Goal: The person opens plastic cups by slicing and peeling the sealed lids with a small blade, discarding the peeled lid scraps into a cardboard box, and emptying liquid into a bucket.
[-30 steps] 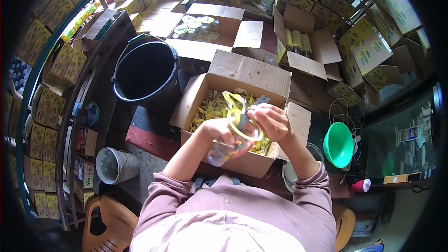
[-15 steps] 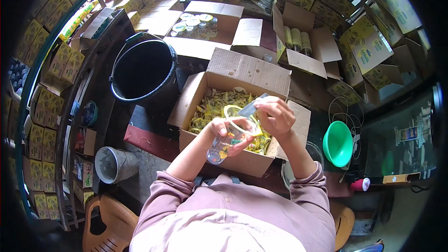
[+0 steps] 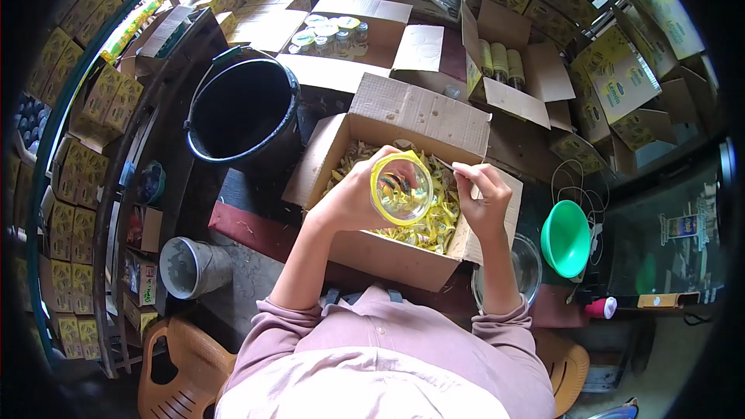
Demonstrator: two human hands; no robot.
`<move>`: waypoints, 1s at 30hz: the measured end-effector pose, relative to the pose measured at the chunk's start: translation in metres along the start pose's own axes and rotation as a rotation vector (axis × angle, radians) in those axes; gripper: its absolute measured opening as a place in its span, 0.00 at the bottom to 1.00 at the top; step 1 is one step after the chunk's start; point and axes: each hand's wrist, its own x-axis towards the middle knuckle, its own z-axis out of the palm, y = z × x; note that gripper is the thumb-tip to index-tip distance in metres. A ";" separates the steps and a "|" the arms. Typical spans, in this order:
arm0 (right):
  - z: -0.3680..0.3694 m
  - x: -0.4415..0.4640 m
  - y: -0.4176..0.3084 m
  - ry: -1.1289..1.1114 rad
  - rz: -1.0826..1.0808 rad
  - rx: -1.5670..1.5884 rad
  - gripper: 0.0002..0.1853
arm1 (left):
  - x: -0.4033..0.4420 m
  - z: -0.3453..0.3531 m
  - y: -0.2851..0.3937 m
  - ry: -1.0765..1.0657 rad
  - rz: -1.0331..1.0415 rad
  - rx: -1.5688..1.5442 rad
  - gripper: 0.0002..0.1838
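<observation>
My left hand (image 3: pixel 349 195) is wrapped round a clear plastic jar (image 3: pixel 402 190) with a yellow rim. The jar's round open end faces up toward me. In my right hand (image 3: pixel 485 192), fingers pinch a thin flat blade (image 3: pixel 445 164), seen almost edge-on just right of the jar and apart from it. Both hands are above an open cardboard box (image 3: pixel 396 262), where many yellow scraps (image 3: pixel 434 239) lie.
A black bucket (image 3: pixel 291 120) stands left of the box, a grey bucket (image 3: pixel 203 268) below it. To the right are a green bowl (image 3: pixel 565 239) and a clear basin (image 3: pixel 530 264). Behind, one carton holds several lidded jars (image 3: pixel 334 35); another holds yellow-wrapped cylinders (image 3: pixel 500 62).
The jar has tilted so its open end faces me. My right hand has moved right and slightly down, taking the blade away from the yellow rim.
</observation>
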 end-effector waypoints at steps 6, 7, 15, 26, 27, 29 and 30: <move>-0.009 0.012 -0.024 0.103 -0.126 0.072 0.12 | -0.011 0.006 -0.014 0.122 0.044 0.015 0.36; -0.010 0.013 -0.027 0.108 -0.137 0.075 0.12 | -0.013 0.003 -0.016 0.123 0.102 0.061 0.38; -0.011 0.011 -0.036 0.012 -0.308 -0.035 0.13 | -0.028 0.008 -0.005 0.059 -0.075 -0.381 0.34; -0.015 0.024 -0.042 -0.025 -0.659 -0.194 0.09 | -0.030 0.009 0.008 0.052 -0.099 -0.194 0.36; -0.015 0.025 -0.042 -0.024 -0.666 -0.203 0.09 | -0.030 0.007 0.007 0.022 -0.068 -0.171 0.36; -0.016 0.026 -0.043 -0.019 -0.670 -0.208 0.09 | -0.029 0.008 0.011 0.021 -0.077 -0.263 0.36; -0.016 0.027 -0.044 -0.017 -0.672 -0.210 0.08 | -0.029 0.008 0.013 0.021 -0.083 -0.309 0.36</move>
